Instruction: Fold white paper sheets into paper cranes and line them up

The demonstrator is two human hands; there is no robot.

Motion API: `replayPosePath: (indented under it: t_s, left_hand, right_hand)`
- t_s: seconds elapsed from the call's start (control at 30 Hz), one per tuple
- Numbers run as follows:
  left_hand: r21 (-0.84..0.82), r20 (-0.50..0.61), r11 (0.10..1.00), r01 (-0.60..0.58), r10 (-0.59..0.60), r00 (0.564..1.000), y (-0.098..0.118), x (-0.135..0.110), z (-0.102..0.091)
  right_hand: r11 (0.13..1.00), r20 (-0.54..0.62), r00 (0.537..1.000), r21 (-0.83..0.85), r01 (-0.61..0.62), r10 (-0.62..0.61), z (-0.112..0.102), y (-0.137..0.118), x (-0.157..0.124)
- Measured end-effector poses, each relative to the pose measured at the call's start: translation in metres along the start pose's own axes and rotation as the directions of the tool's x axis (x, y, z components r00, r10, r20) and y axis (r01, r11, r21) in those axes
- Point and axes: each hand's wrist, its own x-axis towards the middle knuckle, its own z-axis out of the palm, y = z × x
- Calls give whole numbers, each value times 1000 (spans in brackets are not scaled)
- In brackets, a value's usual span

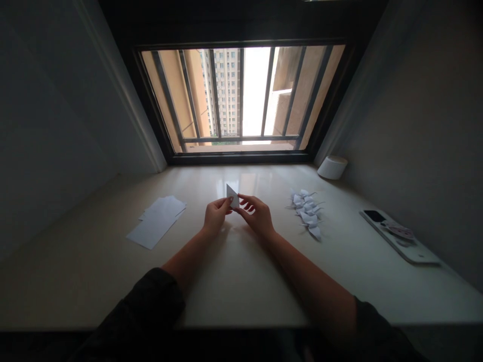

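Observation:
A small white paper folded into a triangle [232, 194] is held just above the pale tabletop [241, 271], in the middle. My left hand [216, 215] pinches its lower left side between thumb and fingers. Closed on its right side is my right hand [257, 213], fingertips meeting the paper from the other edge. Both forearms reach in from dark sleeves at the bottom.
A loose stack of white paper sheets [156, 220] lies to the left. Several folded white paper cranes [307, 210] sit in a cluster to the right. A phone on a flat white tray [400, 236] lies at far right; a white round container [332, 167] stands by the barred window [241, 95].

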Motion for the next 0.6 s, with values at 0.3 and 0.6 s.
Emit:
replayPosePath:
  t_s: [0.3, 0.6]
  left_hand:
    - [-88, 3, 993, 84, -84, 996, -1, 1, 2]
    - [-165, 10, 973, 158, -159, 987, 2, 1, 1]
  right_hand:
    - [999, -5, 1000, 15, -28, 28, 3, 0, -1]
    - [1000, -28, 1000, 5, 0, 1, 2, 2, -1]
